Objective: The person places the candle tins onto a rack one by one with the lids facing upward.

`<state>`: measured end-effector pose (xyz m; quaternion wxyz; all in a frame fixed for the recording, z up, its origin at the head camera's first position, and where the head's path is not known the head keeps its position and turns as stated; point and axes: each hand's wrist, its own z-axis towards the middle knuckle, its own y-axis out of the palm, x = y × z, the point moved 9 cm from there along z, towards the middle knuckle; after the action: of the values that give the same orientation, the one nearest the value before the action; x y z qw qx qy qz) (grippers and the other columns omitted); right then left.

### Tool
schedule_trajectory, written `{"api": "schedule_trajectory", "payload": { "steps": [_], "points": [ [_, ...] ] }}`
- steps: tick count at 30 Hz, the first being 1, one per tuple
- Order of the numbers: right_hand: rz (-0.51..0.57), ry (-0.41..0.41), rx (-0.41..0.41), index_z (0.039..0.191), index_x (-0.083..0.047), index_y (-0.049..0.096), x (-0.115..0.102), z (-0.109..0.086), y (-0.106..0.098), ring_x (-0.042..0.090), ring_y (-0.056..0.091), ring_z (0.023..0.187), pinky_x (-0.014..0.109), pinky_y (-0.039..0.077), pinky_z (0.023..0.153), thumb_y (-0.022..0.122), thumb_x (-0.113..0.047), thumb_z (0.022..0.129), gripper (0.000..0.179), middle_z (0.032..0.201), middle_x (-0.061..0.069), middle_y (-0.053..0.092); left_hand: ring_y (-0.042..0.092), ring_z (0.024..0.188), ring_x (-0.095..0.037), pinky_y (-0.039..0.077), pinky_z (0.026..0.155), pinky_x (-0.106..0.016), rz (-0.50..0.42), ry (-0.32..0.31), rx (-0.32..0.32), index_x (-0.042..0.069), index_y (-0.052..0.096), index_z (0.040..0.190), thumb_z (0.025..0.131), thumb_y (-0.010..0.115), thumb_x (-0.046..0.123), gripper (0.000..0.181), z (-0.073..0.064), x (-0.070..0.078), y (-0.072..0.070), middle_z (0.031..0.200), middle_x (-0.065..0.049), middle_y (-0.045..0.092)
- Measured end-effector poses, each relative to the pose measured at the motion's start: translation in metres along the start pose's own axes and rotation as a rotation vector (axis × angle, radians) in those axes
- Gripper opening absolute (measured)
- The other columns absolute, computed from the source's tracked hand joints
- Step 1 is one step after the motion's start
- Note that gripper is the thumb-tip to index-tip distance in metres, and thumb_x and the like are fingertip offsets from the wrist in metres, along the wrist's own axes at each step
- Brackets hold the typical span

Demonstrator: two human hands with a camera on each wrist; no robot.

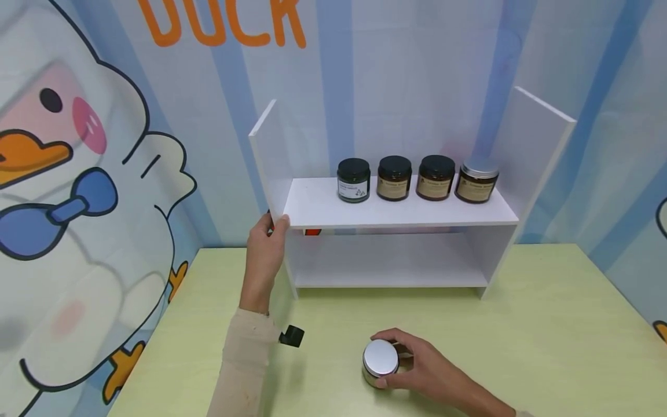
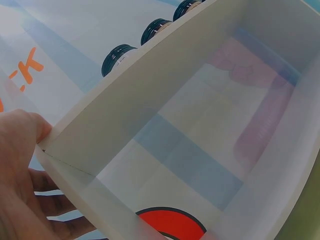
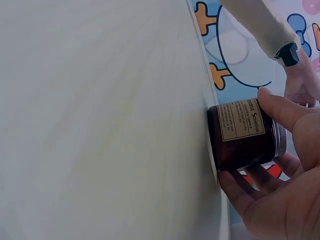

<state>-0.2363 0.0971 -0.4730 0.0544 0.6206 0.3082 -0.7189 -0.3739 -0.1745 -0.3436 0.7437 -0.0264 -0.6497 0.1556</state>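
Note:
My right hand (image 1: 429,368) holds a scented candle (image 1: 380,360) in a brown jar with a silver lid, on the table front. In the right wrist view, thumb and fingers sit around the candle (image 3: 242,135), its tan label reading "scented candle". My left hand (image 1: 264,252) grips the left side panel of a white two-level shelf (image 1: 323,211), thumb at the front edge by the upper board. The left wrist view shows that hand (image 2: 22,170) with its fingers behind the panel. On the upper board stand a white-labelled black-lidded jar (image 1: 354,180), two tan-labelled black-lidded jars (image 1: 394,178) and a silver-lidded jar (image 1: 476,181).
The lower board (image 1: 385,260) lies beneath the jars, between the side panels. The pale green table (image 1: 563,324) extends to both sides of the shelf. A printed cloth backdrop (image 1: 427,75) with a duck rises behind. A small black device (image 1: 292,336) sits at the left sleeve.

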Motion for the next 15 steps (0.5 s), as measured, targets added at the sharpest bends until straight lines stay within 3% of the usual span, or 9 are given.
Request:
{"api": "schedule_trajectory", "payload": {
  "steps": [9, 15],
  "points": [
    [0.051, -0.026, 0.010, 0.131, -0.020, 0.060, 0.0010, -0.0005, -0.0001, 0.018, 0.064, 0.104, 0.027, 0.051, 0.089, 0.087, -0.024, 0.082, 0.056, 0.123, 0.006, 0.064, 0.051, 0.124, -0.028, 0.044, 0.103, -0.055, 0.001, 0.005, 0.009, 0.013, 0.048, 0.151, 0.103, 0.049, 0.045, 0.057, -0.0004, 0.0005, 0.0001, 0.146, -0.008, 0.053],
    [0.042, -0.012, 0.062, 0.131, -0.024, 0.061, 0.0018, -0.0014, -0.0047, 0.018, 0.065, 0.106, 0.028, 0.051, 0.092, 0.088, -0.027, 0.080, 0.058, 0.127, 0.000, 0.064, 0.050, 0.125, -0.027, 0.043, 0.103, -0.054, -0.005, 0.000, 0.011, 0.014, 0.048, 0.151, 0.103, 0.050, 0.045, 0.057, 0.0001, -0.0004, 0.0004, 0.147, -0.008, 0.053]
  ]
}}
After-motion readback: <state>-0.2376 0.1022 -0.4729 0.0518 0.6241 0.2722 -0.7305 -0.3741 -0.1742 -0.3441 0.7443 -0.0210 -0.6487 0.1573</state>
